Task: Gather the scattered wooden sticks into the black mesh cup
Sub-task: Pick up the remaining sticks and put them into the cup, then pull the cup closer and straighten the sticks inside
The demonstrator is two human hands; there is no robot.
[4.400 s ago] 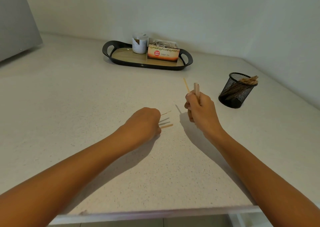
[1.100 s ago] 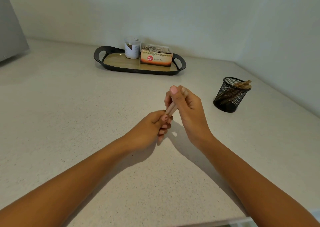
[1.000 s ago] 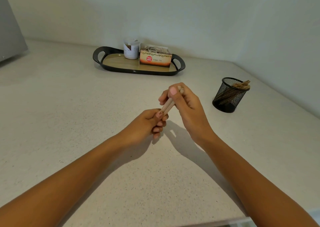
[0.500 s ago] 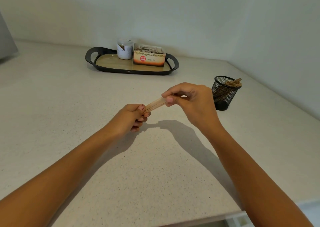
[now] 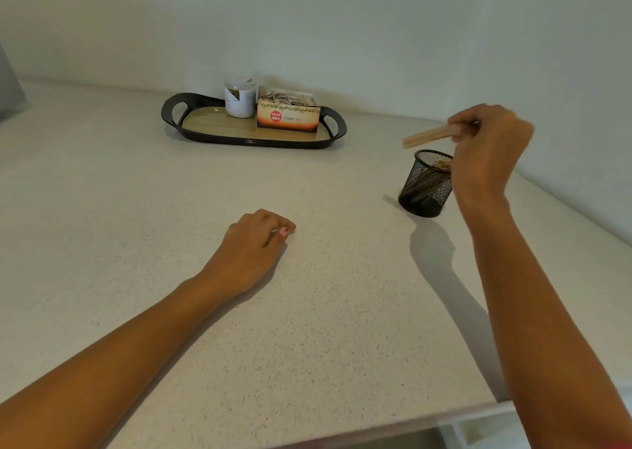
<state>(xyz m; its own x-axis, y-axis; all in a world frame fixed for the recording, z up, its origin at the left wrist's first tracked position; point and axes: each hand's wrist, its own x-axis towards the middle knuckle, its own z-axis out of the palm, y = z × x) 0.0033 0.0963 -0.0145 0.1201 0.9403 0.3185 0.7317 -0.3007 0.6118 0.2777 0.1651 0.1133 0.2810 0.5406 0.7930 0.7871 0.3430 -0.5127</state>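
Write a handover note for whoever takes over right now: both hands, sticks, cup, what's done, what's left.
Right hand: pinches a bundle of wooden sticks, held roughly level just above the black mesh cup.
Left hand: rests on the counter, fingers curled; nothing shows in it, but I cannot tell for sure.
Cup: upright on the counter's right side, with other sticks showing at its rim.
Done: no loose sticks show on the counter.
Left: tip the bundle into the cup, then check the left hand.

forearms (image 5: 136,356): bare | left grip (image 5: 251,243) thumbnail: pink polish | right grip (image 5: 485,147) nail: pink
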